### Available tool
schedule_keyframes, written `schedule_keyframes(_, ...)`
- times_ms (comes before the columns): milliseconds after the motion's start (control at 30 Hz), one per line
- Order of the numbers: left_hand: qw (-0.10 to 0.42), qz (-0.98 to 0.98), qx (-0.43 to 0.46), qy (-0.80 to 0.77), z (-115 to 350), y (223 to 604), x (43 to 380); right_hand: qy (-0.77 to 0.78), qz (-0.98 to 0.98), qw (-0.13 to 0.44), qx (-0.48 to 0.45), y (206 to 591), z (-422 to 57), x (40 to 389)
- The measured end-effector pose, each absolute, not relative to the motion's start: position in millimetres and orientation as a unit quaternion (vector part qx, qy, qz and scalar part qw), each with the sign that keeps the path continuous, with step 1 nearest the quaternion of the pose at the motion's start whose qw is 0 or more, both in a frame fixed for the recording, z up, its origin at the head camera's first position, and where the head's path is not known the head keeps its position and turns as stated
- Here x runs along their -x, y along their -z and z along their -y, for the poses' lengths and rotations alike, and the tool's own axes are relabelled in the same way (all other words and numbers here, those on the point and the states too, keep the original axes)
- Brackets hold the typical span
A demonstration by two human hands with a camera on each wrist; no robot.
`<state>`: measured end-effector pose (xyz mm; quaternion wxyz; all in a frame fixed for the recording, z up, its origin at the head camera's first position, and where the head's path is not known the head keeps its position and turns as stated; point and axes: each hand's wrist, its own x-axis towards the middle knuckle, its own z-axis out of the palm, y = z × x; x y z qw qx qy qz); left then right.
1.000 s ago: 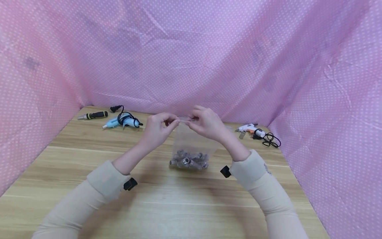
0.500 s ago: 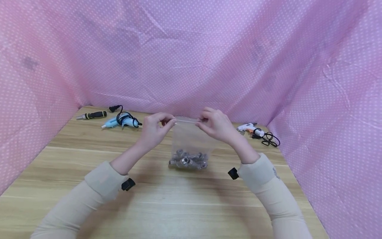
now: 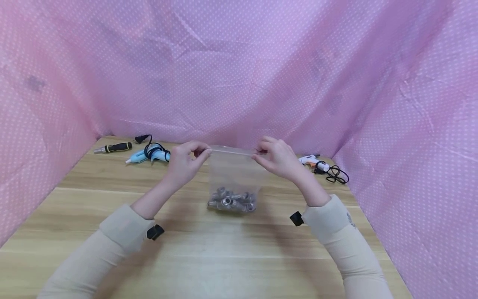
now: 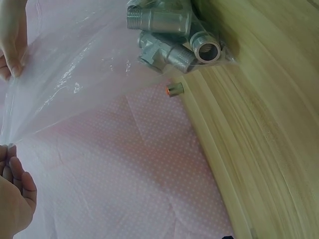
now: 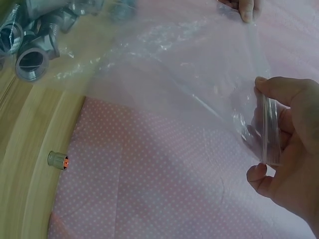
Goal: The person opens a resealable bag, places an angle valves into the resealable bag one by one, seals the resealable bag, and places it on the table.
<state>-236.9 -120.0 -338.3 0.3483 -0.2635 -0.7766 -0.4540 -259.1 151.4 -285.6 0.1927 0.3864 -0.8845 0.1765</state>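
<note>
A clear zip-top plastic bag (image 3: 235, 170) stands upright on the wooden table, its top edge stretched flat between both hands. Several silvery metal pipe fittings (image 3: 231, 201) lie in its bottom; threaded ends and tee shapes show in the left wrist view. My left hand (image 3: 186, 162) pinches the bag's top left corner between thumb and fingertips. At the other end of the zip strip (image 5: 266, 124), my right hand (image 3: 278, 160) grips the top right corner, thumb on the near side. The bag hangs taut between them above the fittings.
At the back left lie a black-and-yellow screwdriver handle (image 3: 117, 147) and a light blue glue gun (image 3: 149, 153) with a black cord. A white glue gun (image 3: 315, 162) rests at the back right. A small metal cylinder with an orange end (image 5: 58, 160) sits by the table's far edge.
My hands have moved apart along the bag's top edge, the right one sliding rightward and the left a little leftward. The zip strip between them now shows at greater length.
</note>
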Motion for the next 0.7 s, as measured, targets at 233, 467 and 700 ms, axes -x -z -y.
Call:
schedule_keyframes(233, 0.348, 0.786, 0.25, 0.445, 126, 343, 239, -0.18, 0.885, 0.193, -0.383, 289, -161, 262)
schedule_keyframes(467, 0.356, 0.789, 0.25, 0.434, 131, 342, 240, -0.192, 0.886, 0.194, -0.374, 288, -172, 262)
schedule_keyframes(700, 0.349, 0.794, 0.241, 0.436, 132, 339, 240, -0.211, 0.873, 0.209, -0.387, 289, -183, 264)
